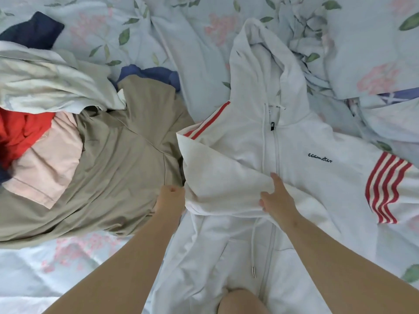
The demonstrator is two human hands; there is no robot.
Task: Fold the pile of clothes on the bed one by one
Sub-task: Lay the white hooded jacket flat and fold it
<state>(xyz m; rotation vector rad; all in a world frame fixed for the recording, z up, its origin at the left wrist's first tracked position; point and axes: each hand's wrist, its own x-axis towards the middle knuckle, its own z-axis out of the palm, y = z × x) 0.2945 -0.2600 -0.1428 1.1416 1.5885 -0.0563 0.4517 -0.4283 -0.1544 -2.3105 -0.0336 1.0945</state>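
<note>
1. Left hand [171, 198]: fingers curled tight at the near left edge of a white sleeve [222, 177], gripping it.
2. Right hand [275, 198]: one finger lay straight on the sleeve, the others curled at its lower fold, holding the cloth.
3. The sleeve, red-striped at the shoulder, lay folded across the chest of a white hoodie [317, 177], just reaching the zip.
4. The hoodie was spread face up on the bed [68, 268], hood away from the person, its other striped sleeve out to the right; a drawstring [253, 245] trailed down the front.
5. The pile [113, 159] sat just left of the hoodie: khaki on top, with pink, red, white and navy pieces behind.
6. A knee [240, 301] showed at the bottom edge.
</note>
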